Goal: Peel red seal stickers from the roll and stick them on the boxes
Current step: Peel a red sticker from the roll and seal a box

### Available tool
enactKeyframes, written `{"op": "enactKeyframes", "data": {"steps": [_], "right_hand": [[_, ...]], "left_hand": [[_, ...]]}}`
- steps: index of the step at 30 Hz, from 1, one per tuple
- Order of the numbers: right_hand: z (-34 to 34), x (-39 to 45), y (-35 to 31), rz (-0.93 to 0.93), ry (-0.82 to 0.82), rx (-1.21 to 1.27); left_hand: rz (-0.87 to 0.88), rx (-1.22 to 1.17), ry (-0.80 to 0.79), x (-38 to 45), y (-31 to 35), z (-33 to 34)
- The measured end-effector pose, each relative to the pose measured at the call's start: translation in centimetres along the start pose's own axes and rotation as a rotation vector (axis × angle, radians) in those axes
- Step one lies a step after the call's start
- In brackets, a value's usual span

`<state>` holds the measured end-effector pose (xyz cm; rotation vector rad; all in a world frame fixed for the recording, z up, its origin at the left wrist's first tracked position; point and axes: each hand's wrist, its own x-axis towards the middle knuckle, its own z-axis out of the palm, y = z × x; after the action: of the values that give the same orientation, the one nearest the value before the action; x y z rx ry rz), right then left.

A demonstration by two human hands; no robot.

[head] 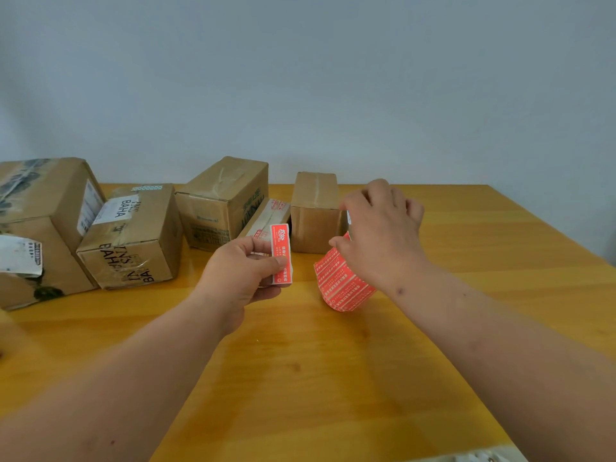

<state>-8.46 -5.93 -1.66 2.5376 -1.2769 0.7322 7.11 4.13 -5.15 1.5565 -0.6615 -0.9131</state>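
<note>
L hand (240, 271) pinches peeled red rectangular seal sticker (281, 253), R hand (380, 235) grips red sticker roll (341, 283); I'd keep adhesive off fingers, lay flat across brown cardboard box (315, 211) seam.

1. We saw soft, even daylight, bright enough throughout.
2. We noticed a pale sheen on the worktop (300, 361) and only faint shadows.
3. We found the far edges bowed by the wide lens, with corners slightly blurred.
</note>
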Motion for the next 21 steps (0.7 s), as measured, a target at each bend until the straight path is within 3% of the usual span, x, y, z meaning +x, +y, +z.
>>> {"op": "enactKeyframes", "data": {"steps": [11,14,21], "right_hand": [[-1.3,-0.5,-2.2,-0.112,-0.034,0.286],[-2.2,-0.9,-3.2,-0.086,-0.132,0.442],[-3.4,-1.9,-4.6,0.059,-0.387,0.484]], "left_hand": [[0.019,0.016,-0.039,-0.4,0.6,-0.2],[0.027,-0.007,-0.038,-0.4,0.6,-0.6],[0.046,-0.054,-0.015,-0.9,0.7,-1.1]]}}
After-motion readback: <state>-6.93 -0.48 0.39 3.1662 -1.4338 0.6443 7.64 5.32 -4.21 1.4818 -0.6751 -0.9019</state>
